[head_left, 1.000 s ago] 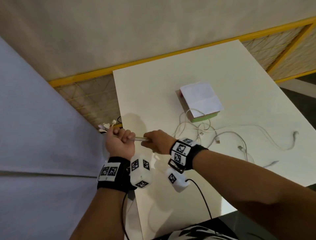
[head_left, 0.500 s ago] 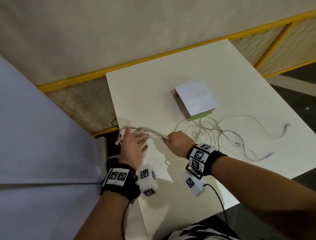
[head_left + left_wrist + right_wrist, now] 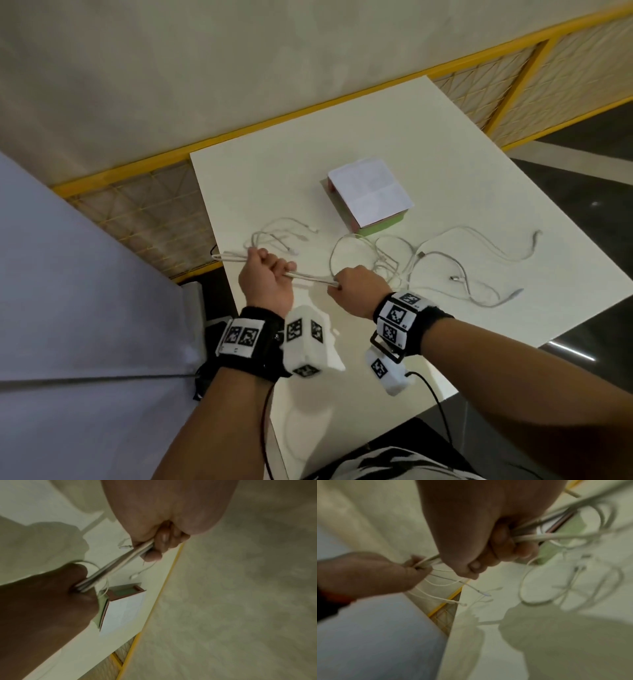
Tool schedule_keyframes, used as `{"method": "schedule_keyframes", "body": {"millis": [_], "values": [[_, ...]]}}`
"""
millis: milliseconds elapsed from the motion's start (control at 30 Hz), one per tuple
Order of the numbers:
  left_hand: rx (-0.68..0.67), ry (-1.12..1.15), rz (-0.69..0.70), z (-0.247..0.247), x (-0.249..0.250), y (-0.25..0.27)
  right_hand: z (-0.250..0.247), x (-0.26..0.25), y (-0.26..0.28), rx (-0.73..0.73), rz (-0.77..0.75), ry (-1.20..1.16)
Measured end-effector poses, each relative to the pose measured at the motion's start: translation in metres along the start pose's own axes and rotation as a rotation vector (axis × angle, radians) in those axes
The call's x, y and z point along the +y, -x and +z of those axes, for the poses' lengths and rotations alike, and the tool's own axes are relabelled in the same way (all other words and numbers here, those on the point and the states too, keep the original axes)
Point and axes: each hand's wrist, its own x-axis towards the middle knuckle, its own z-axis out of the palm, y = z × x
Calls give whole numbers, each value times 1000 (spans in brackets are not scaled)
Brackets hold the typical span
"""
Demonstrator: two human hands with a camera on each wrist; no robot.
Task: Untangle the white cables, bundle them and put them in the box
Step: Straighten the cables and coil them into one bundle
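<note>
Several white cables [image 3: 442,255] lie in loose loops on the white table [image 3: 479,192], in front of a small box [image 3: 368,195] with a white lid and green and brown sides. My left hand [image 3: 265,277] grips a bunch of cable strands [image 3: 310,277] near the table's left edge; their plug ends [image 3: 294,234] trail behind it. My right hand [image 3: 356,287] grips the same strands a short way to the right, pulled straight between the fists. In the left wrist view the strands [image 3: 118,563] run taut from fist to fist, with the box [image 3: 123,607] beyond.
A yellow-framed mesh fence [image 3: 513,85] runs behind the table along a beige wall. A pale grey surface [image 3: 68,274] fills the left. The table's near edge is just under my wrists; dark floor [image 3: 582,144] lies to the right.
My left hand, open half a second ago, has closed round the strands again. Both hands have shifted right over the table, and the cable ends now lie on the tabletop.
</note>
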Motion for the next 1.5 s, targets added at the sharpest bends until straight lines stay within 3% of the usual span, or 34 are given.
{"method": "schedule_keyframes", "body": {"millis": [133, 300, 500, 567, 800, 967, 1100, 1267, 1500], "values": [[38, 71, 35, -10, 29, -19, -17, 35, 5, -6, -6, 84], [-78, 52, 85, -8, 21, -18, -30, 44, 4, 59, 33, 107], [-296, -415, -120, 12, -31, 15, -39, 36, 0, 118, -21, 44], [-343, -454, -202, 21, -51, 24, -39, 27, 1, 102, -53, 54], [-168, -230, -6, 47, -68, 29, -32, 27, 6, 130, -66, 89], [-21, -21, -35, 52, -47, 18, -33, 51, 5, 65, -46, 71], [-4, 21, 3, 50, -29, 6, -46, 65, 3, 4, -87, 41], [-13, 125, 112, 35, 16, -16, -45, 116, 17, -37, 85, 46], [2, 128, 103, 32, 7, -22, -36, 128, 15, -78, 89, -16]]}}
